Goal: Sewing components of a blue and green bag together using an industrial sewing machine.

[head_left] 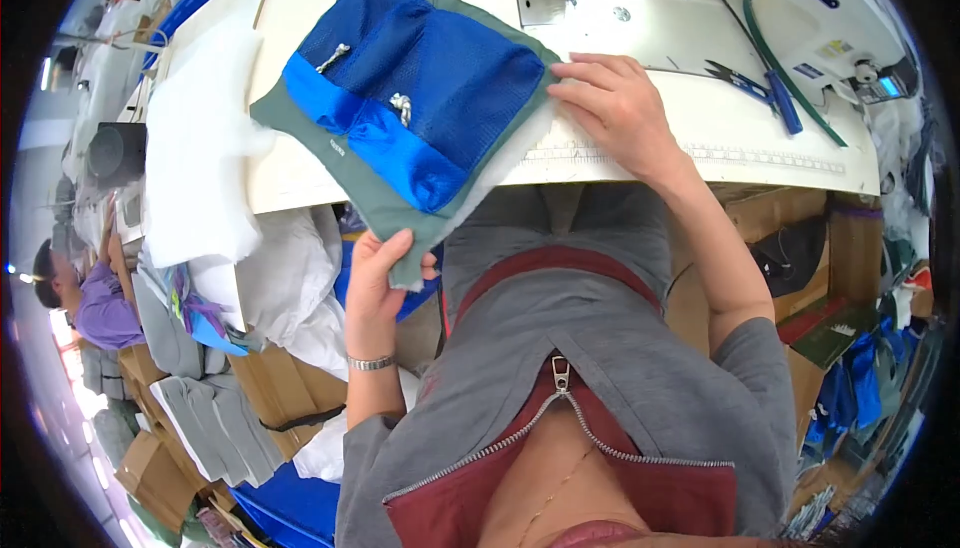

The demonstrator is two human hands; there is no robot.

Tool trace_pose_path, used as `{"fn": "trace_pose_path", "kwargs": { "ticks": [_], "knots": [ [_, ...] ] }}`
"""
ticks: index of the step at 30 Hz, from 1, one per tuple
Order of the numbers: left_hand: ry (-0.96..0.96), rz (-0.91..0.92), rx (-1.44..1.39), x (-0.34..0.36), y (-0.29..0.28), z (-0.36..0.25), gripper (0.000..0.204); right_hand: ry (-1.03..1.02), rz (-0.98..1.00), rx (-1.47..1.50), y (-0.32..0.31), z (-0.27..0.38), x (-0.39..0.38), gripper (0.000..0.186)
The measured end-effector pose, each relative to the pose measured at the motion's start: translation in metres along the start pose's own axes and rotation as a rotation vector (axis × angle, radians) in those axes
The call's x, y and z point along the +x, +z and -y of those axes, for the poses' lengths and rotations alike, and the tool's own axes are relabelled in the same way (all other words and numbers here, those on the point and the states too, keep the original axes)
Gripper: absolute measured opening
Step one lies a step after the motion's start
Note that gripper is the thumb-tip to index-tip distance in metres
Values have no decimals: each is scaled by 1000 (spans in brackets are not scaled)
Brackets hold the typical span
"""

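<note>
Overhanging the near edge of the white sewing table [700,163], the blue-and-green fabric panel [420,108] is pinched at its lower corner by the left hand [378,283] — its right edge is pressed flat under the open right hand [610,108]. Bare tabletop is left toward the scissors [760,88].

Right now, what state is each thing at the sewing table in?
Fabric panel: flat on the table, near corner hanging over the edge.
Left hand: pinching that overhanging corner.
Right hand: pressed flat on the panel's right edge.
Snips: lying untouched on the table.
Jacket zipper: partly open.
</note>
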State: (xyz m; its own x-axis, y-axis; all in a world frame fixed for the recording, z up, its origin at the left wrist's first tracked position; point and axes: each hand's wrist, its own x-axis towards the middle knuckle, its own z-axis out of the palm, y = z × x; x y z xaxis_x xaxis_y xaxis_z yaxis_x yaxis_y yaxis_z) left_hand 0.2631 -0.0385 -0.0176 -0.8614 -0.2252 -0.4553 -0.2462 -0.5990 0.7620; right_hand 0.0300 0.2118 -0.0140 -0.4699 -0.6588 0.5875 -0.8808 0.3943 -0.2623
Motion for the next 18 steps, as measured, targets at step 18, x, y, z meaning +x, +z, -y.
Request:
{"fn": "trace_pose_path", "kwargs": {
  "ticks": [18],
  "knots": [
    [989, -61, 1698, 42, 75, -17, 65, -227, 111, 59, 13, 34, 7, 14]
  ]
}}
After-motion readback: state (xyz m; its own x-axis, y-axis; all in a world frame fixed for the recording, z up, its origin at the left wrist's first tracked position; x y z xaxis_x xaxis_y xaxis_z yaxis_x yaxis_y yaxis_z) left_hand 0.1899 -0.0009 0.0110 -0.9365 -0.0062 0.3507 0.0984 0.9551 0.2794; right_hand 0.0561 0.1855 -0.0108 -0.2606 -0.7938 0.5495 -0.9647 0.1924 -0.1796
